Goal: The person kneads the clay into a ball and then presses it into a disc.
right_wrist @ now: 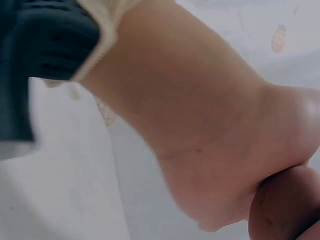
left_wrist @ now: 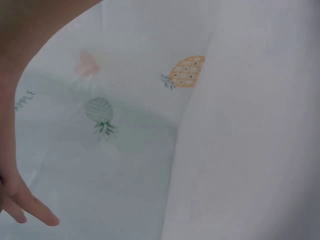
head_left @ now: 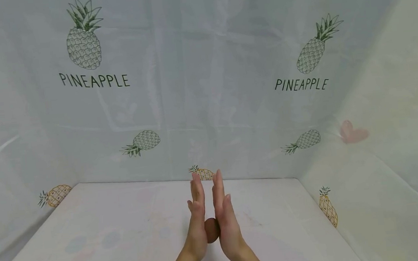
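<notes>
A smooth, rounded brown ball (head_left: pixel 212 230), which looks like clay, sits between two upright palms in the head view. My left hand (head_left: pixel 197 222) presses it from the left side, fingers straight and pointing away. From the right, the palm of my right hand (head_left: pixel 227 224) presses against it, its fingers straight too. A gap shows between the two sets of fingers above the ball. The right wrist view has the ball (right_wrist: pixel 285 205) close up against the heel of the right palm. In the left wrist view, only the edge of the left hand (left_wrist: pixel 10 145) appears, and the ball is hidden.
Beneath the hands lies a table with a pale cloth (head_left: pixel 127 220). Pale curtains (head_left: pixel 205 85) printed with pineapples rise behind and at both sides. A dark device (right_wrist: pixel 50 45) is on the right wrist beside a cream cuff (right_wrist: pixel 107 35).
</notes>
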The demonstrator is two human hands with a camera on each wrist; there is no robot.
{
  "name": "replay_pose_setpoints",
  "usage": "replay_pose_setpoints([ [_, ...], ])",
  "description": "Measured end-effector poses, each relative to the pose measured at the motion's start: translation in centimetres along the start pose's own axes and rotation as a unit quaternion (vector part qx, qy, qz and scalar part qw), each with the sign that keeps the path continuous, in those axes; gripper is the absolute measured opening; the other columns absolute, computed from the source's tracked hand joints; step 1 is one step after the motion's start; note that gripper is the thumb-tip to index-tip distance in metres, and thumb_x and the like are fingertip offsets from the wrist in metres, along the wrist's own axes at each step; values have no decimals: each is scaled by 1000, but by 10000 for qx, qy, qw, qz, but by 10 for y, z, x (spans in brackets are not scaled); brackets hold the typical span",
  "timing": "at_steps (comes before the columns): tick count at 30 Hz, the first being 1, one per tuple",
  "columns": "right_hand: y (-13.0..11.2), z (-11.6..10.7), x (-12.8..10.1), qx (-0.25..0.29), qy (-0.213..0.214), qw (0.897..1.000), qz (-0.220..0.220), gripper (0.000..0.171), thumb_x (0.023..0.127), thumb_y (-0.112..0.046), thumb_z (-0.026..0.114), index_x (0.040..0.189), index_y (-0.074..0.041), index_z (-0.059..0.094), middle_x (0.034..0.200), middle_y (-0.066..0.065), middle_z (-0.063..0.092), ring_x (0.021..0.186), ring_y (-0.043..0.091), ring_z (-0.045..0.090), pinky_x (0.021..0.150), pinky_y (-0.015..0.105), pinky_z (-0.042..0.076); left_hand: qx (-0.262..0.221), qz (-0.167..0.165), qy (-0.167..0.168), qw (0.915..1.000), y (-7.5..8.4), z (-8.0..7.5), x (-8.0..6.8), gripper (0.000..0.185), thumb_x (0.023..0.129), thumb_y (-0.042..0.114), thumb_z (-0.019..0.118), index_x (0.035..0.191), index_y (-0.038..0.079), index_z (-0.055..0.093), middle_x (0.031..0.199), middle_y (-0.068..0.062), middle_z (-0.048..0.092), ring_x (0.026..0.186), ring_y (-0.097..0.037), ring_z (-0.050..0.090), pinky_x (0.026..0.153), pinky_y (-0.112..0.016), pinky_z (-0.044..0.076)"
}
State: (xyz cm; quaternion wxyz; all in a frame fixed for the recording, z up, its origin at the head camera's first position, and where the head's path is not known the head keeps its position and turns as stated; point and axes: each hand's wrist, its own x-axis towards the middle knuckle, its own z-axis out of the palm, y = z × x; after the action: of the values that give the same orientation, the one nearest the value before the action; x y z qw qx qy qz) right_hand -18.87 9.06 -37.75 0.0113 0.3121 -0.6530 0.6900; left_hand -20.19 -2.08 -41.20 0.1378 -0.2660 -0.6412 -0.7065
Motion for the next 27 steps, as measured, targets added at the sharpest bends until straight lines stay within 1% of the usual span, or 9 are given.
replay_pose_setpoints([
  [4,-1,-6,1,24,127,9999,-31,59,110,-52,-9,168,-42,-11,173,-26,-17,162,14,-19,119,69,-22,-85,20,-175,9998,-4,8,-4,57,112,40,2,167,42,-13,174,20,-21,159,-6,-26,116,-64,-32],
  [7,0,-10,2,42,191,9998,-42,60,110,-52,-8,169,-40,-12,173,-26,-16,162,14,-20,120,69,-22,-91,95,-234,9996,-5,11,-6,57,113,37,2,169,38,-11,175,18,-22,160,-6,-25,116,-65,-32],
  [11,3,-13,3,105,208,9997,68,57,110,-55,-6,167,-47,-11,173,-27,-16,162,14,-19,120,70,-21,-74,133,-224,9996,-4,14,-8,58,113,35,2,169,35,-12,175,17,-21,160,-3,-22,117,-64,-31],
  [14,6,-13,5,242,174,9994,151,55,110,-56,-5,165,-52,-9,172,-28,-16,161,13,-21,121,69,-21,-81,120,-206,9997,1,16,-8,58,113,34,2,169,37,-12,175,17,-21,160,-2,-22,119,-62,-30],
  [15,8,-13,5,284,154,9994,152,55,110,-56,-5,165,-52,-9,172,-28,-17,161,13,-22,120,69,-22,-93,129,-200,9997,3,16,-9,58,113,34,3,169,38,-12,175,17,-21,160,-2,-22,120,-61,-30],
  [19,11,-11,6,524,-41,9985,158,55,111,-55,-6,165,-52,-12,171,-27,-20,160,12,-24,125,67,-16,-112,227,-188,9995,12,16,-8,58,113,36,3,169,39,-12,175,17,-22,160,-4,-23,120,-57,-30],
  [21,11,-9,6,535,-115,9984,161,54,111,-55,-6,165,-52,-12,172,-26,-20,160,12,-25,124,67,-16,-132,291,-189,9993,15,15,-8,58,112,38,2,169,37,-12,175,17,-22,160,-7,-24,119,-57,-31],
  [23,12,-7,6,492,-148,9985,175,55,110,-56,-7,165,-52,-12,172,-26,-19,160,13,-24,124,67,-18,-174,284,-177,9993,17,13,-6,59,112,41,2,169,37,-12,175,19,-23,160,-9,-25,119,-57,-32],
  [27,13,-2,4,294,-170,9992,199,57,110,-55,-8,166,-48,-12,172,-27,-19,159,12,-27,117,69,-26,-208,168,-48,9996,18,7,-4,60,111,47,-1,169,39,-12,175,22,-21,160,-9,-26,119,-56,-32],
])
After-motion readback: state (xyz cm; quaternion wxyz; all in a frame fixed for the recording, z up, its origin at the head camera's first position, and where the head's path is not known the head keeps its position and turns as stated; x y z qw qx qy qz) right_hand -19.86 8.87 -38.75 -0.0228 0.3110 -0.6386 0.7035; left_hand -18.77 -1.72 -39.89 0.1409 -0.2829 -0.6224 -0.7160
